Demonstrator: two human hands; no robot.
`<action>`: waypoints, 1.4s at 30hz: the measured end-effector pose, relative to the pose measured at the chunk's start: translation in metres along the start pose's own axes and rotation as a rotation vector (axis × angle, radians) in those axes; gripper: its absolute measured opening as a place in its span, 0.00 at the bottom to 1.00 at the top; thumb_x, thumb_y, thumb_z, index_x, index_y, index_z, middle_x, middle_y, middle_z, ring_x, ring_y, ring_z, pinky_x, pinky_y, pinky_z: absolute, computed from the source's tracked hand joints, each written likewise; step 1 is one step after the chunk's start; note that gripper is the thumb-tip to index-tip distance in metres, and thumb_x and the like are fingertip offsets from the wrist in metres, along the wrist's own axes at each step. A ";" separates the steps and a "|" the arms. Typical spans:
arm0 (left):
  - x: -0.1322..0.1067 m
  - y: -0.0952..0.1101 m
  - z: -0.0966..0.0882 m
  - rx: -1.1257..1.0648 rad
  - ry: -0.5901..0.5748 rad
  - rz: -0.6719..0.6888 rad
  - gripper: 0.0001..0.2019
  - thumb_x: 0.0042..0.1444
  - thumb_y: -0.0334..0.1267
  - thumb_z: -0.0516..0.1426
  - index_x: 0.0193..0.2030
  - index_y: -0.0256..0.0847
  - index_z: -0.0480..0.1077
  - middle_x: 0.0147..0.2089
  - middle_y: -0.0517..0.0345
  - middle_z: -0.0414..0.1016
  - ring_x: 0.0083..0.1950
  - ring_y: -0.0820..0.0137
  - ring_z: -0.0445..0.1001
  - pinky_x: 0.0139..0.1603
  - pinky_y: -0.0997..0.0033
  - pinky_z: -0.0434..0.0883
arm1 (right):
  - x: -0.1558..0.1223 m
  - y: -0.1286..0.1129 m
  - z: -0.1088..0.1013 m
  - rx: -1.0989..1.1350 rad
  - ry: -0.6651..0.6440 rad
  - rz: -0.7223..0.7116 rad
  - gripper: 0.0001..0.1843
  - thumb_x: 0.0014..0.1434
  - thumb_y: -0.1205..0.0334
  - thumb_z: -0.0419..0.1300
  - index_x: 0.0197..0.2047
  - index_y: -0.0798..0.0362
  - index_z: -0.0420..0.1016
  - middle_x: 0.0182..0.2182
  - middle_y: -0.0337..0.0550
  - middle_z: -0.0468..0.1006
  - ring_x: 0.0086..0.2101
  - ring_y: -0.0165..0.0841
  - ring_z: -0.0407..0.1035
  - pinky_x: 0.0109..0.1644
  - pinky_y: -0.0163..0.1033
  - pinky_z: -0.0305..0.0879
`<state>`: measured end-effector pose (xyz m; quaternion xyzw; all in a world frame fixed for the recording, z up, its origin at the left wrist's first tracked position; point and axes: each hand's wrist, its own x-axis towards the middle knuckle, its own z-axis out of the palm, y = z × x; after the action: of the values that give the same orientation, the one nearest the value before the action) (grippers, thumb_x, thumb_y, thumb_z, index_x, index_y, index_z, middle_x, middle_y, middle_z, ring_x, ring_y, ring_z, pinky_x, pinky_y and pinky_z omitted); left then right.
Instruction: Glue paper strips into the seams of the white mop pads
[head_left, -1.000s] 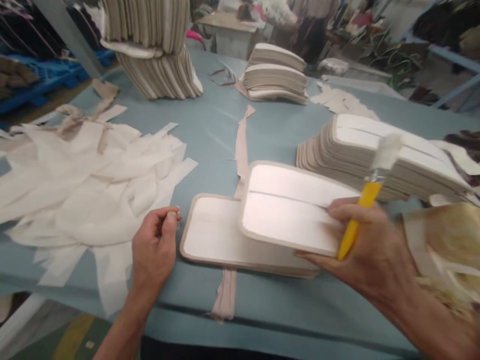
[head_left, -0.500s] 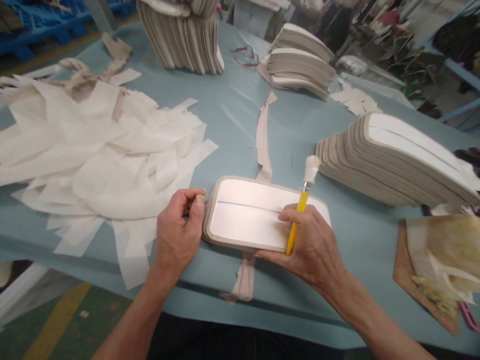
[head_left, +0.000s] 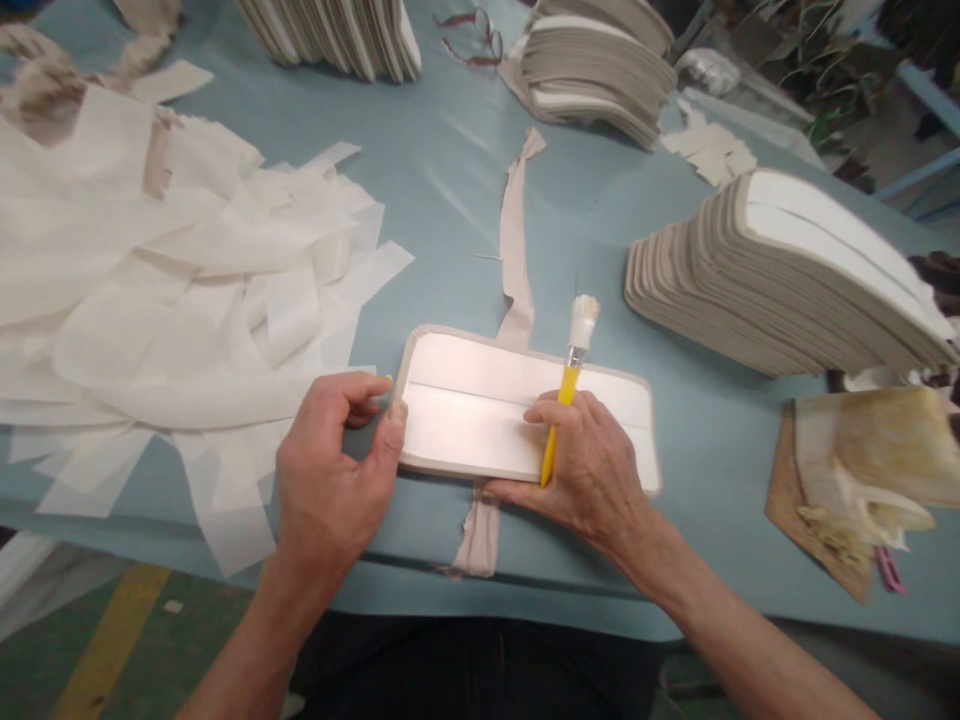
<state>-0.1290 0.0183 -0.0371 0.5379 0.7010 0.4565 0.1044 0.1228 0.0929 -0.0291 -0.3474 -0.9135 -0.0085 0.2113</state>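
Observation:
A white oblong panel (head_left: 465,425) with rounded corners, a beige rim and a dark lengthwise line lies in front of me. My left hand (head_left: 334,455) is at its left end, fingers curled and thumb on the rim. My right hand (head_left: 600,460) holds a brush (head_left: 568,390) with a yellow handle, its whitish bristles pointing up and away. That hand also rests on the right part of the panel, its thumb along the near edge. A pale pink fabric strip (head_left: 516,235) passes under the panel and shows again at the near side.
Loose white strips (head_left: 195,310) are heaped on the left of the blue-green table (head_left: 420,220). Stacks of similar panels (head_left: 787,270) stand at right and behind. Eyeglasses (head_left: 480,40) lie at the back. A stained board (head_left: 832,480) with yellowish material sits at right.
My left thumb has come onto the panel's left rim. The right hand and brush have shifted slightly left, and the camera view has tipped downward.

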 end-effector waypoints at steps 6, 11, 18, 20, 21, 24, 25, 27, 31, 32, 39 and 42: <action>-0.008 0.011 -0.006 0.129 -0.081 0.489 0.10 0.66 0.27 0.63 0.51 0.40 0.71 0.50 0.51 0.80 0.52 0.63 0.79 0.58 0.61 0.76 | 0.000 0.000 0.002 0.004 -0.003 0.006 0.37 0.60 0.27 0.69 0.54 0.49 0.64 0.40 0.47 0.79 0.37 0.45 0.70 0.41 0.48 0.64; -0.006 0.008 -0.006 0.185 -0.187 0.601 0.10 0.64 0.25 0.63 0.49 0.38 0.71 0.48 0.48 0.80 0.51 0.61 0.77 0.58 0.60 0.75 | 0.004 0.002 -0.007 0.070 -0.014 0.001 0.38 0.60 0.30 0.70 0.56 0.50 0.65 0.43 0.50 0.80 0.39 0.47 0.74 0.41 0.49 0.68; -0.007 0.008 -0.006 0.228 -0.174 0.625 0.09 0.65 0.29 0.64 0.50 0.37 0.72 0.48 0.48 0.81 0.51 0.60 0.78 0.58 0.59 0.75 | 0.011 0.010 -0.059 0.216 -0.009 0.065 0.33 0.64 0.38 0.71 0.61 0.50 0.70 0.48 0.51 0.84 0.40 0.43 0.79 0.44 0.49 0.76; -0.008 0.008 -0.006 0.238 -0.171 0.625 0.08 0.67 0.32 0.64 0.50 0.37 0.72 0.49 0.49 0.81 0.51 0.60 0.78 0.58 0.60 0.75 | 0.018 0.005 -0.070 0.332 0.094 0.145 0.19 0.69 0.46 0.68 0.56 0.48 0.75 0.38 0.43 0.84 0.32 0.37 0.77 0.38 0.45 0.74; -0.008 0.008 -0.006 0.245 -0.169 0.625 0.08 0.67 0.33 0.64 0.50 0.38 0.72 0.49 0.49 0.82 0.52 0.61 0.79 0.58 0.60 0.75 | 0.022 0.001 -0.073 0.432 0.171 0.204 0.14 0.72 0.48 0.65 0.54 0.47 0.77 0.32 0.39 0.82 0.27 0.34 0.74 0.33 0.42 0.71; -0.007 0.007 -0.007 0.254 -0.173 0.643 0.05 0.70 0.33 0.61 0.50 0.37 0.72 0.48 0.49 0.82 0.52 0.63 0.79 0.59 0.63 0.76 | 0.038 -0.013 -0.070 0.792 0.378 0.382 0.19 0.74 0.41 0.60 0.50 0.47 0.81 0.20 0.32 0.69 0.16 0.30 0.59 0.18 0.38 0.52; -0.007 0.007 -0.008 0.251 -0.175 0.646 0.05 0.70 0.33 0.61 0.50 0.37 0.72 0.48 0.49 0.82 0.52 0.63 0.79 0.59 0.63 0.76 | 0.043 -0.017 -0.066 0.892 0.402 0.429 0.22 0.73 0.38 0.60 0.48 0.47 0.82 0.19 0.32 0.65 0.15 0.29 0.55 0.16 0.37 0.47; -0.007 0.007 -0.008 0.239 -0.179 0.640 0.05 0.71 0.33 0.60 0.50 0.37 0.72 0.48 0.50 0.83 0.52 0.64 0.79 0.59 0.62 0.76 | 0.052 -0.026 -0.055 1.001 0.424 0.503 0.22 0.72 0.38 0.61 0.42 0.47 0.84 0.20 0.33 0.64 0.16 0.29 0.53 0.15 0.37 0.45; -0.008 0.006 -0.008 0.225 -0.176 0.640 0.04 0.70 0.31 0.60 0.50 0.37 0.71 0.49 0.51 0.83 0.54 0.65 0.80 0.59 0.63 0.77 | 0.060 -0.046 -0.029 1.014 0.429 0.657 0.21 0.74 0.47 0.59 0.35 0.48 0.82 0.24 0.38 0.72 0.21 0.31 0.64 0.24 0.38 0.62; -0.008 0.006 -0.008 0.225 -0.170 0.643 0.04 0.71 0.31 0.60 0.50 0.36 0.72 0.48 0.50 0.83 0.54 0.64 0.80 0.59 0.63 0.77 | 0.061 -0.051 -0.024 1.003 0.425 0.686 0.19 0.74 0.48 0.60 0.34 0.49 0.82 0.23 0.37 0.72 0.22 0.30 0.65 0.27 0.39 0.65; -0.009 0.005 -0.007 0.206 -0.165 0.624 0.04 0.70 0.30 0.60 0.50 0.36 0.71 0.48 0.50 0.83 0.55 0.66 0.80 0.59 0.64 0.77 | 0.068 -0.071 -0.004 1.034 0.476 0.739 0.14 0.72 0.55 0.64 0.33 0.50 0.80 0.23 0.32 0.70 0.21 0.26 0.63 0.29 0.36 0.65; -0.009 0.005 -0.006 0.197 -0.164 0.622 0.05 0.69 0.30 0.60 0.50 0.37 0.71 0.47 0.52 0.84 0.54 0.66 0.81 0.58 0.64 0.78 | 0.072 -0.072 -0.003 0.996 0.456 0.733 0.15 0.72 0.55 0.63 0.33 0.50 0.79 0.22 0.32 0.70 0.21 0.27 0.63 0.28 0.36 0.64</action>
<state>-0.1263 0.0071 -0.0330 0.7686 0.5332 0.3516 -0.0364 0.0303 0.0830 0.0116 -0.4863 -0.5632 0.4144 0.5241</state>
